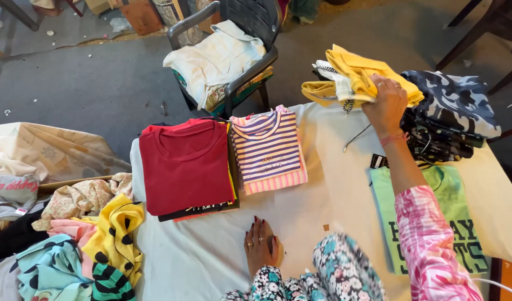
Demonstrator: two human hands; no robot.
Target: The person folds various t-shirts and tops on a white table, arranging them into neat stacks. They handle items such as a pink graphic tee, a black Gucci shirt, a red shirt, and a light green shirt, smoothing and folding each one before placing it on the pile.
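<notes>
The right hand (385, 106) is reaching far out to the upper right of the frame, the arm stretched in a pink patterned sleeve, and its fingers are closing around a yellow folded garment (359, 75). This garment is being held up just beside a stack of dark camouflage clothes (451, 111), at the far edge of the table (334, 173). The left hand (260, 245) is lying flat and open on the table cloth in the lower middle of the frame, fingers spread, gripping nothing.

On the table I am counting two folded piles side by side: one with a red shirt (184, 164) on top, and one striped shirt (269, 150) in pink and purple touching it on the right. One green shirt (451, 223) is lying flat under the right arm. One dark chair (239, 61) is standing behind the table with pale clothes on it. A loose heap of colourful clothes (83, 239) is lying in the lower left
</notes>
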